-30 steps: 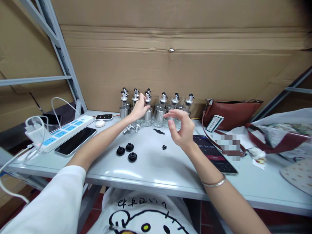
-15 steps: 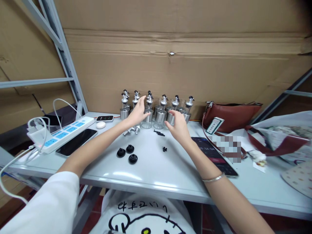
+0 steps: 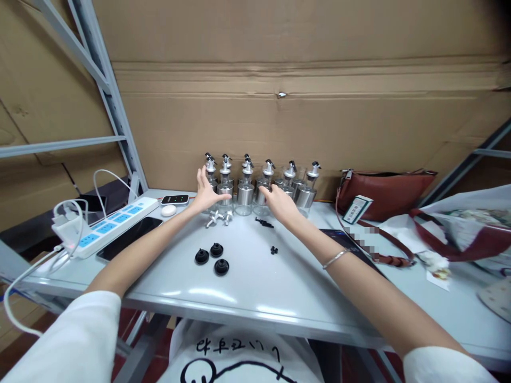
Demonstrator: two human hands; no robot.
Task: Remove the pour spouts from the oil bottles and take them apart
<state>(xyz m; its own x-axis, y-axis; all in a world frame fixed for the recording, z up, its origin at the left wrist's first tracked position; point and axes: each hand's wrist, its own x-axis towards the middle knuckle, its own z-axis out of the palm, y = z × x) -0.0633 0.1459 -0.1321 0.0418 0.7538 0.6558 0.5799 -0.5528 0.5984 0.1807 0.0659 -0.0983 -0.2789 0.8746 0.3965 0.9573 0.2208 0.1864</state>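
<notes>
Several small glass-and-steel dispenser bottles with black-tipped spouts stand in rows at the back of the grey table. My left hand is open, fingers spread, at the left end of the group with its thumb toward a bottle. My right hand is open too, palm down, touching the bottles right of the middle. Loose metal spout parts lie just in front of the bottles. Three black round caps and small black bits lie nearer to me.
A blue-and-white power strip with chargers and cables, a phone and a small white device lie at the left. A dark phone, a brown bag and other bags lie at the right. Cardboard stands behind the table.
My left hand has let go of a bottle and moved left, opening out. My right hand has reached forward from above the table to the bottles. The view has shifted a little.
</notes>
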